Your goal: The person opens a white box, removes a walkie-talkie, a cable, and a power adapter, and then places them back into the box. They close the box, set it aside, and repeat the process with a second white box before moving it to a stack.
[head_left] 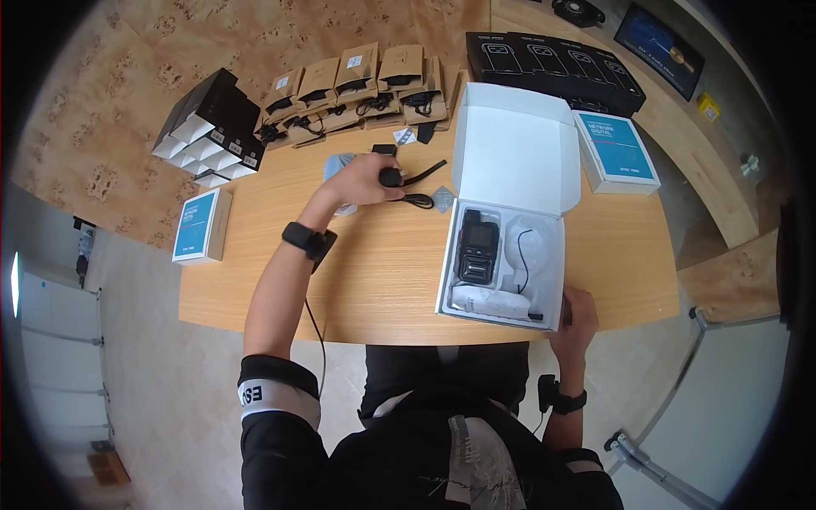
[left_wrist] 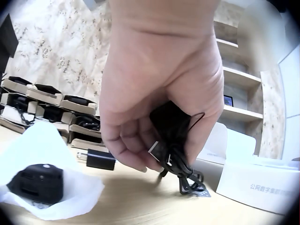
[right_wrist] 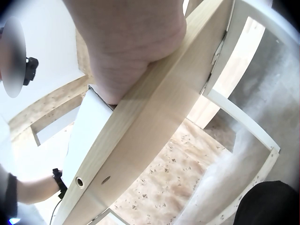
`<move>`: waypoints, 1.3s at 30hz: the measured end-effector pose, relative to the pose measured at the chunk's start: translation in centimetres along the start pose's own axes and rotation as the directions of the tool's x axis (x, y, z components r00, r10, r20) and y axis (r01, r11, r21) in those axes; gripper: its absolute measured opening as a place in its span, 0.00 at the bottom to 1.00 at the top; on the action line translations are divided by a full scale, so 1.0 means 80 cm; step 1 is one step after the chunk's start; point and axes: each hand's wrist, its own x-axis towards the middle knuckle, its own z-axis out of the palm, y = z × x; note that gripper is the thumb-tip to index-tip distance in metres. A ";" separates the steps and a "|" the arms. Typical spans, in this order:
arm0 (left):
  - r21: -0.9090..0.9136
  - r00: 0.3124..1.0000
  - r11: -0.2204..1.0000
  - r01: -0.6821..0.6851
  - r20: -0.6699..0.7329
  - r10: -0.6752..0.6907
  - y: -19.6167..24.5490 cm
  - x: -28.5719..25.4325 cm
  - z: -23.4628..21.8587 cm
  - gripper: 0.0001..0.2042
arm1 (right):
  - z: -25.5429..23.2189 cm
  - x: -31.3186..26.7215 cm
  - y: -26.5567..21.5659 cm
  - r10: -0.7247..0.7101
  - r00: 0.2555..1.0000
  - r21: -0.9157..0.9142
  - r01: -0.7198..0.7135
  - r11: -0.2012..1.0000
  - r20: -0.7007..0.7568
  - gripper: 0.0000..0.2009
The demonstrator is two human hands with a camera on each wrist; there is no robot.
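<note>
My left hand [head_left: 361, 180] is above the table's middle, gripping a coiled black USB cable [left_wrist: 178, 161] with a black block [left_wrist: 168, 119] at its end. Below and beside that hand lie a black plug adapter [left_wrist: 101, 160] and a black device [left_wrist: 40, 183] in a white bag. An open white box [head_left: 501, 310] stands to the right, holding a black two-way radio [head_left: 478, 248], a thin black strap [head_left: 524, 263] and a bagged item [head_left: 489, 299]. My right hand [head_left: 580, 314] rests at the box's near right side, by the table edge; its fingertips are hidden.
Brown cartons [head_left: 357, 72] with black cables line the back. Black boxes [head_left: 552, 68] stand at the back right, empty-looking black cartons [head_left: 208, 127] at the back left. Blue-and-white boxes [head_left: 616, 149] sit at both sides. A small grey card [head_left: 443, 199] lies left of the open box.
</note>
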 end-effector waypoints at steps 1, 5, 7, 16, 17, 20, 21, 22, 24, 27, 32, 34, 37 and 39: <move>-0.057 1.000 0.998 -0.016 -0.025 0.014 -0.005 -0.008 -0.002 0.13 | 0.000 0.000 0.000 0.003 1.000 0.003 -0.003 1.000 -0.002 0.10; -0.296 0.987 0.952 0.082 -0.109 -0.119 -0.015 -0.025 -0.004 0.09 | 0.000 0.002 -0.001 -0.026 1.000 -0.004 0.026 1.000 -0.017 0.11; -0.562 0.968 0.823 0.077 -0.155 -0.196 -0.020 -0.028 -0.006 0.07 | -0.001 0.002 -0.001 -0.030 0.999 -0.006 0.030 1.000 -0.018 0.11; -0.249 0.931 0.969 -0.003 -0.354 -0.088 -0.005 -0.034 -0.020 0.05 | -0.003 0.002 -0.005 0.023 1.000 0.001 -0.023 1.000 0.008 0.11; -0.247 0.933 0.969 -0.002 -0.350 -0.087 -0.005 -0.035 -0.020 0.05 | -0.003 0.002 -0.004 0.008 1.000 0.001 -0.008 1.000 0.002 0.11; -0.408 0.921 0.912 -0.037 -0.368 -0.127 0.019 -0.041 -0.030 0.07 | -0.001 0.003 -0.003 -0.004 1.000 0.005 0.004 1.000 -0.012 0.12; -0.397 0.935 0.912 0.107 -0.272 -0.228 0.043 -0.048 -0.042 0.09 | 0.000 0.002 -0.003 0.000 1.000 0.007 0.000 1.000 -0.020 0.12; -0.369 0.928 0.896 0.249 -0.174 -0.329 0.063 -0.053 -0.044 0.11 | -0.001 0.001 -0.003 0.013 1.000 0.003 -0.013 1.000 -0.025 0.12; -0.325 0.965 0.938 0.119 -0.185 -0.186 0.077 -0.052 -0.024 0.13 | -0.001 0.003 -0.005 -0.003 0.999 0.000 0.003 1.000 -0.036 0.12; -0.243 0.993 0.967 -0.072 -0.109 0.046 0.132 -0.054 0.002 0.18 | -0.001 0.002 -0.006 0.030 0.999 0.001 -0.030 1.000 -0.034 0.11; -0.085 0.958 0.959 -0.271 -0.121 0.260 0.202 -0.017 0.082 0.27 | -0.002 -0.001 -0.001 0.008 0.998 -0.039 -0.010 0.999 -0.058 0.09; 0.114 0.945 0.958 -0.262 -0.173 0.278 0.220 -0.009 0.102 0.27 | -0.001 -0.002 0.001 0.008 0.999 -0.037 -0.009 0.999 -0.043 0.09; 0.195 0.973 0.954 -0.230 0.072 0.220 0.239 -0.003 0.098 0.23 | -0.002 -0.004 0.003 0.019 0.999 -0.030 -0.020 0.999 -0.037 0.09; 0.146 0.965 0.954 -0.262 0.008 0.264 0.218 -0.005 0.094 0.20 | -0.003 -0.006 0.003 0.029 0.999 -0.019 -0.029 0.999 -0.022 0.10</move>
